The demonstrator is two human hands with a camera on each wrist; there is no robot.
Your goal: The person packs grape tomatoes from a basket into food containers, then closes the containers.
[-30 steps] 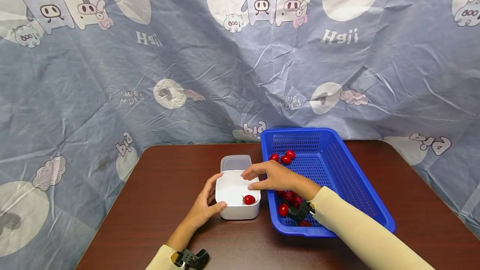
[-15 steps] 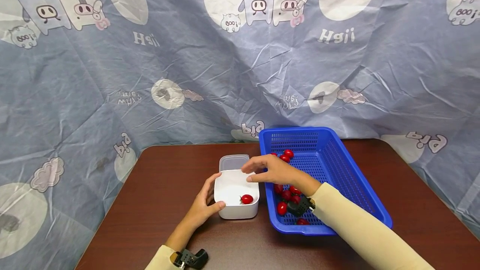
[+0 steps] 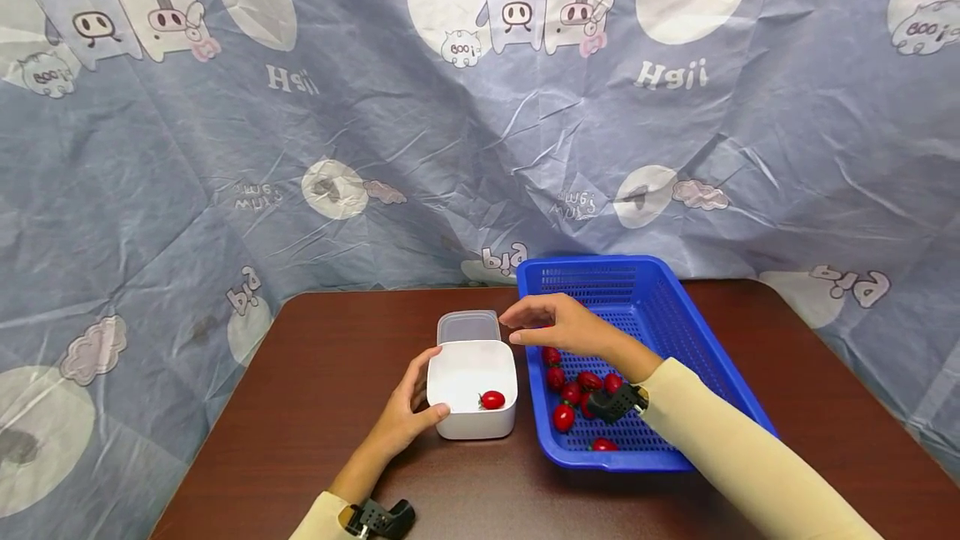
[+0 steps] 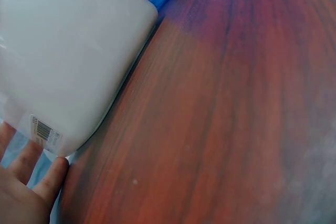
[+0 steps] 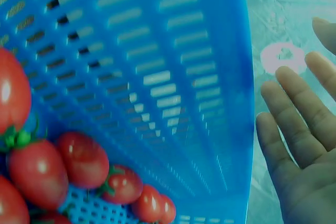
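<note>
Tomatoes (image 3: 563,417): red, some with green stems; one lies in the box (image 3: 480,426) near its near right corner, the others in the basket (image 3: 678,332), most of those in view towards its near left part.
Sleeves (image 3: 735,440): cream, one on each arm, each with a black wrist camera (image 3: 386,517) at the cuff.
Left hand (image 3: 401,417): clamped on the left side of the box, thumb at the near rim, fingers round towards the far corner; in the left wrist view, fingertips meet the wall by a barcode label (image 4: 44,130).
Box: white, open at the top, rounded at the corners, upright on the table (image 3: 337,357).
Basket: blue, slotted, just right of the box, its long sides running away from the person.
Right hand (image 3: 558,325): above the left rim of the basket — thumb and fingers apart, fingers pointing left, beyond the box's far right corner.
Clear piece (image 3: 468,327): just behind the box and partly hidden by it — lid or tub, I cannot tell.
Table: dark reddish brown, grained.
Cloth (image 3: 450,148): creased blue-grey, hung behind, printed with pigs and pale discs.
</note>
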